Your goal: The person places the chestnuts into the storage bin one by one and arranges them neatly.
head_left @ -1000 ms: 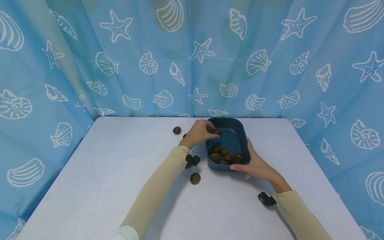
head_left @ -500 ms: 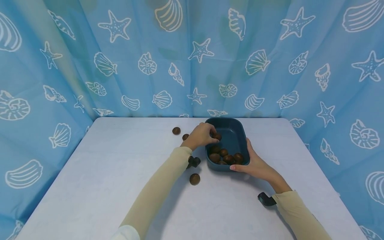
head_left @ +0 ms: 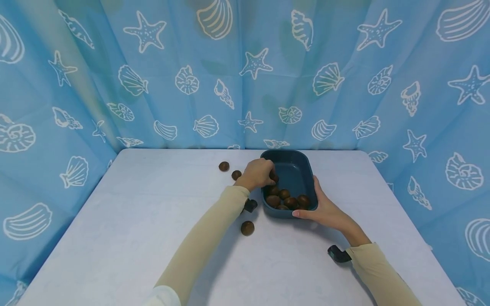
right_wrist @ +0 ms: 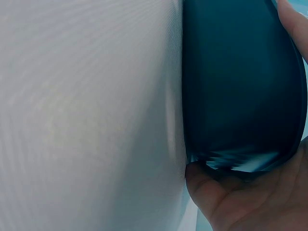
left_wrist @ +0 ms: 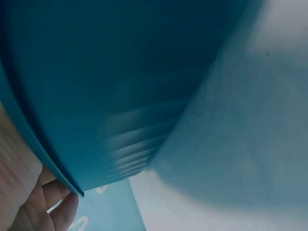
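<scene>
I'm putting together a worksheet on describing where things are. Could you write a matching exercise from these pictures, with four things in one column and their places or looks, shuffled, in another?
Things
1. Left hand
2. Right hand
3. Tub
4. Curtain

Places and looks
A. Gripping at the near right corner
B. Light blue with a white print
C. Reaching over the left rim
D. Dark blue, with brown balls inside

Pairs: 1-C, 2-A, 3-D, 4-B
</scene>
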Available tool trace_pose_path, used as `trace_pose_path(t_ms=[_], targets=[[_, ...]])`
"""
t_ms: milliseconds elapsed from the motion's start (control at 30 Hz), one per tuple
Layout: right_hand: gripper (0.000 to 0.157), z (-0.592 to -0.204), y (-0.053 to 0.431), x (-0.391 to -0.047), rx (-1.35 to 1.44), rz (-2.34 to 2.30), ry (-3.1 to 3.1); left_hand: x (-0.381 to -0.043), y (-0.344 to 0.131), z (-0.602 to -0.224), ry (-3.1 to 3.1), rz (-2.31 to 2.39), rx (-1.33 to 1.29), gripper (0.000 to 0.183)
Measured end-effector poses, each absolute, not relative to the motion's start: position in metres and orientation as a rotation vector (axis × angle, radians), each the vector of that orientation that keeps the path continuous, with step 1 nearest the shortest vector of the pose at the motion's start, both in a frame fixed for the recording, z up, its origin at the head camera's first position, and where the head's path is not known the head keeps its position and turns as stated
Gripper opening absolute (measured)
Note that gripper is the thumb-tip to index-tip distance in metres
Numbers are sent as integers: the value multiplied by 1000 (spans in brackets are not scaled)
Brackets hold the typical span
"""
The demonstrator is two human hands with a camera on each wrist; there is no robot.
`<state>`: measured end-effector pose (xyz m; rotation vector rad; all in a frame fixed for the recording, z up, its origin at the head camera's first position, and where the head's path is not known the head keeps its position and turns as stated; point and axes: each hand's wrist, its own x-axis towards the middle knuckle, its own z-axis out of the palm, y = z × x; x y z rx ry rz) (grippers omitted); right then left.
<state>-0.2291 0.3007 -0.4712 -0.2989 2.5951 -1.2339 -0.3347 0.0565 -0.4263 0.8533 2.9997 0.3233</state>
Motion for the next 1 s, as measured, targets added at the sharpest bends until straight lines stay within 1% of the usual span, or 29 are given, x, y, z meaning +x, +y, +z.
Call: trace_pose_path(t_ms=[267, 733, 867, 1000], targets=[[136, -471, 300, -230, -300, -1228, 2602, -337, 59, -429, 3023, 275, 872, 32], [136, -472, 301, -229, -274, -1215, 2602, -340, 58, -431, 3003, 228, 946, 24], [136, -471, 299, -228, -275, -1213, 2596, -338, 54, -430, 2954, 351, 920, 29], [136, -471, 298, -229, -274, -1201, 2598, -332, 41, -422, 2859, 662, 931, 36]])
